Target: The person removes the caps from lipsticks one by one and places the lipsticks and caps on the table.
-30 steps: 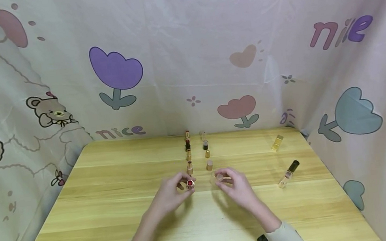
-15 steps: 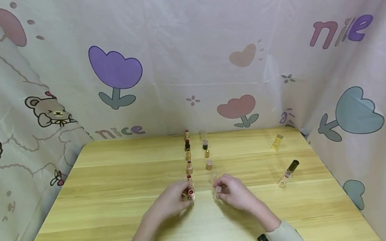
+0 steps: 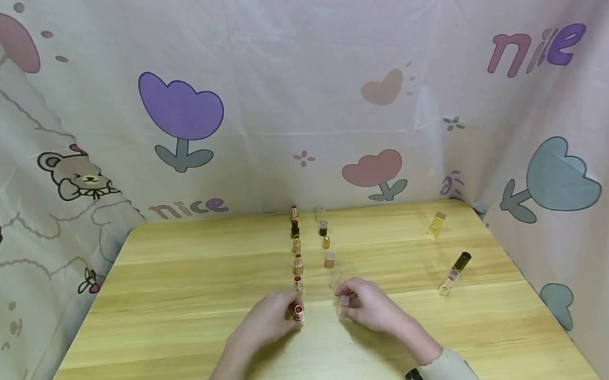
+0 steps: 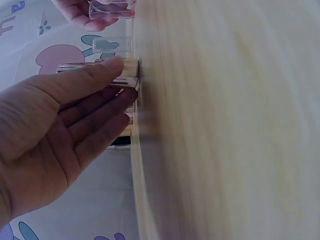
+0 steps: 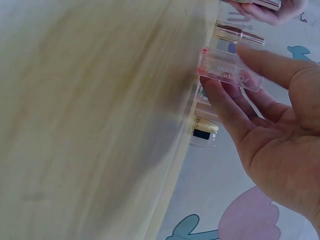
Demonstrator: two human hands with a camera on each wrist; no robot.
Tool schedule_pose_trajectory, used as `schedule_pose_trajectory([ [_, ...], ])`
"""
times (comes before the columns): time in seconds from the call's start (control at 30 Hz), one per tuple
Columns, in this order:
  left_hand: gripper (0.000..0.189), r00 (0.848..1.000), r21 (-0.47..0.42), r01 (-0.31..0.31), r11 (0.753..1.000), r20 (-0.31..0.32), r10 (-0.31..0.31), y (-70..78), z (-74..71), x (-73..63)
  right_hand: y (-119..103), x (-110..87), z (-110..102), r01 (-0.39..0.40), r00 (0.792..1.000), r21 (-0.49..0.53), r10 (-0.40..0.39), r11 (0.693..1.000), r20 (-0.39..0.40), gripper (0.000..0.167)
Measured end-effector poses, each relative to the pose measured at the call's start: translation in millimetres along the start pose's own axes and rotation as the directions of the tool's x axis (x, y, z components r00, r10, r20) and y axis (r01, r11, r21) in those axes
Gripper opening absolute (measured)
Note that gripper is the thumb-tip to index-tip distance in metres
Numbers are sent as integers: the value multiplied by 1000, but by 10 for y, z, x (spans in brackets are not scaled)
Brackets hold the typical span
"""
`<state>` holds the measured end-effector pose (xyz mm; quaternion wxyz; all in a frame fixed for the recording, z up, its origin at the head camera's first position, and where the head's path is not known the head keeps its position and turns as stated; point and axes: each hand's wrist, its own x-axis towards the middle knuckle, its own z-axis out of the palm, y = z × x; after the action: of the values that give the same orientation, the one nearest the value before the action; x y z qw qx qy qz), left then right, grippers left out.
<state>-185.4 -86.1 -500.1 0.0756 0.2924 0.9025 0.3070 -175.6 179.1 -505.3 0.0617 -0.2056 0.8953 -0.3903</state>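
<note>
My left hand (image 3: 271, 318) pinches an uncapped red lipstick (image 3: 298, 313) in a shiny gold-toned tube, upright and low over the table, between thumb and fingers. Directly behind it stands another uncapped red lipstick (image 3: 298, 286). Across a small gap, my right hand (image 3: 371, 304) holds a clear lipstick cap (image 5: 230, 70), printed with lettering, by thumb and fingertips close to the tabletop. A second clear cap (image 3: 336, 278) stands just beyond those fingers. In the left wrist view the thumb covers part of the held lipstick.
Several uncapped lipsticks (image 3: 298, 264) run back in a line on the wooden table (image 3: 129, 335). Beside them stands a parallel line of caps (image 3: 330, 260). Toward the right lie a gold tube (image 3: 437, 224) and a clear tube with a black top (image 3: 454, 273). A printed curtain (image 3: 271, 93) hangs behind.
Both hands have moved toward the person, the left with its lipstick, the right with its clear cap. The lipstick and clear cap behind them now show standing at the row ends.
</note>
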Motion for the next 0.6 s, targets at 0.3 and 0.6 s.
schedule_pose_trajectory([
  [0.3, 31, 999, 4, 42, 999, -4, -42, 8, 23, -4, -37, -53, -42, -28, 999, -27, 27, 999, -26, 44],
  [0.6, 30, 998, 15, 67, 998, -16, -67, 8, 41, -19, -93, -220, -167, 15, 946, 168, 40, 986, -323, 44],
])
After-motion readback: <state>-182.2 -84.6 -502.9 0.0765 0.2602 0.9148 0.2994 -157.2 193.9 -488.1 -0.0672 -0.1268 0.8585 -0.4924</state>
